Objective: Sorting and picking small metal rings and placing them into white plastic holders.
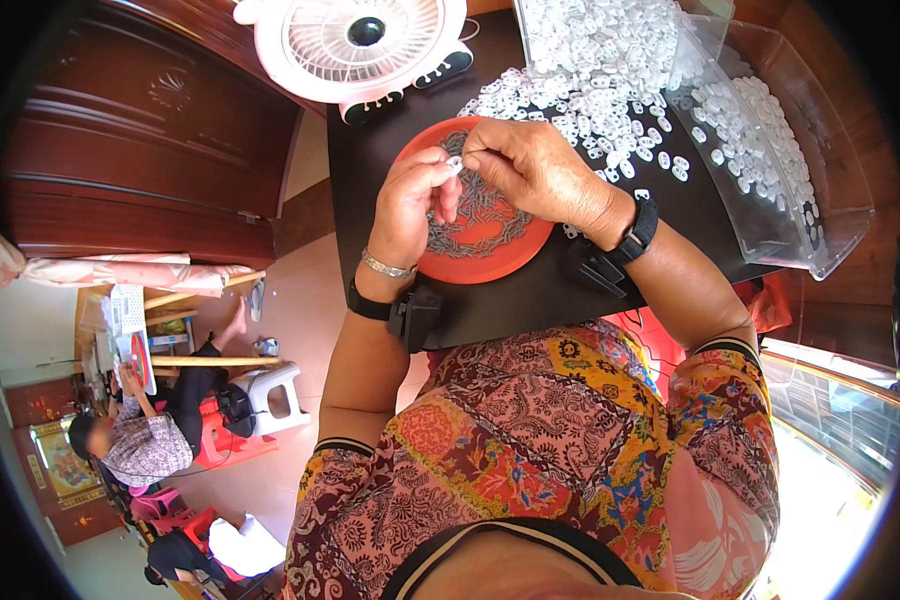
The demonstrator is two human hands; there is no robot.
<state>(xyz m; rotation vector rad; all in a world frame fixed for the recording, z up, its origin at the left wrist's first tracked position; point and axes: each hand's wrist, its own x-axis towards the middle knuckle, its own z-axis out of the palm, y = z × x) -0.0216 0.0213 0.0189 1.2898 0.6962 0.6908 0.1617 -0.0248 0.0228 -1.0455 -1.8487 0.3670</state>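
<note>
Nearest lies the person's patterned blouse, and from it both bare forearms rise toward the black bench (530, 290); each wrist carries a dark strap with a small black unit, and the left also wears a silver bangle (387, 266). Above the orange-red dish (530, 250) the two hands meet, almost touching; the left hand (410, 205) is bent at the wrist with fingers curled upward, its grip pinched on a small white plastic piece (454, 163) between thumb and forefinger; the right hand (530, 165) comes in from the right, knuckles up, its fingertips closed on the same piece from the other side. The piece sits held between both hands just over the far left part of the dish, clear of the thin grey metal bits (480, 225) heaped in it.

To do this fitting well, I judge the left hand should stay steady as the holder while the right does the fine work; keeping both over the dish means anything dropped lands there rather than on the floor.

Farther off, loose white pieces (590, 120) spread across the bench; to the far right stands a clear plastic bin (770, 160) holding more; at the far left edge sits a pink fan (355, 40).
</note>
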